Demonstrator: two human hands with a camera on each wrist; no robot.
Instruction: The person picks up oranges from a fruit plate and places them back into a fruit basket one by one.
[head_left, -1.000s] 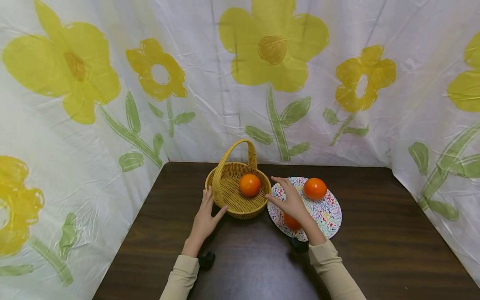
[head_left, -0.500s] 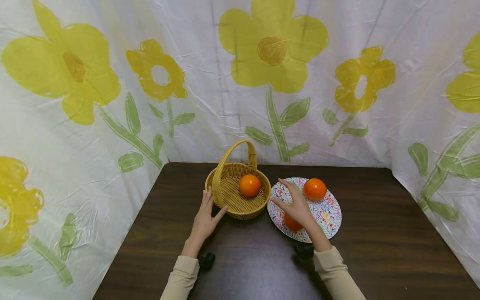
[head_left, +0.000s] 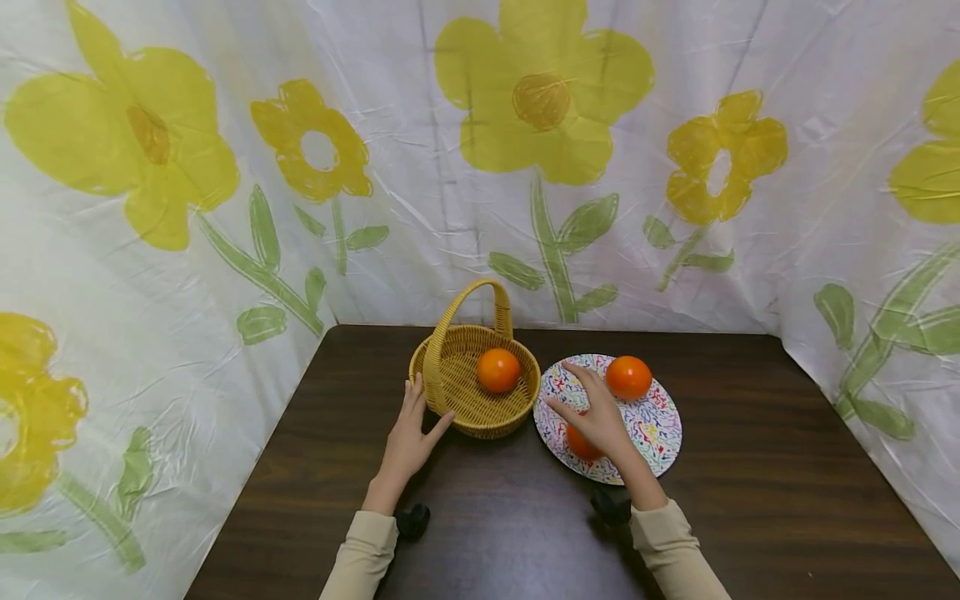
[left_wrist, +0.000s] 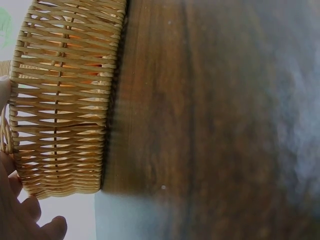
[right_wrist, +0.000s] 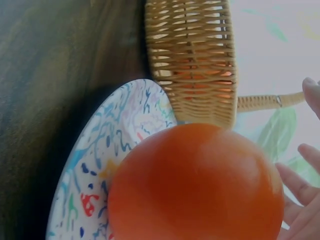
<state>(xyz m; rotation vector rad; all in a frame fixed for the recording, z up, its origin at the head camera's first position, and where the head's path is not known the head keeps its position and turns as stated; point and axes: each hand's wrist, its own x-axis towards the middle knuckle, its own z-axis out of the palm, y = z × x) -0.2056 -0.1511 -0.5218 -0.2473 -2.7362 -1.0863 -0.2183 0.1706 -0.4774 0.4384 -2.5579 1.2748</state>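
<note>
A yellow wicker basket [head_left: 468,406] with a tall handle stands on the table, and a smooth, round, orange-red fruit [head_left: 498,370] lies inside it. My left hand [head_left: 405,443] rests on the basket's left side, fingers extended and thumb spread toward the front. To the right lies a round plate [head_left: 660,433] with colourful squiggles. It bears a similar fruit [head_left: 628,377] at the back and a nearer fruit [head_left: 581,446], partly hidden under my right hand [head_left: 603,425]. That hand hovers above the nearer fruit with thumb and fingers spread, holding nothing. In the right wrist view the nearer fruit [right_wrist: 195,185] looms large.
The dark wooden table [head_left: 750,467] extends on both sides of the basket and plate. Behind it hangs a white curtain [head_left: 420,242] with yellow flowers. The basket's right rim comes close to the plate's left edge.
My right hand has moved from beside the basket's right rim rightward and slightly nearer, over the plate. The left hand and the basket look unchanged.
</note>
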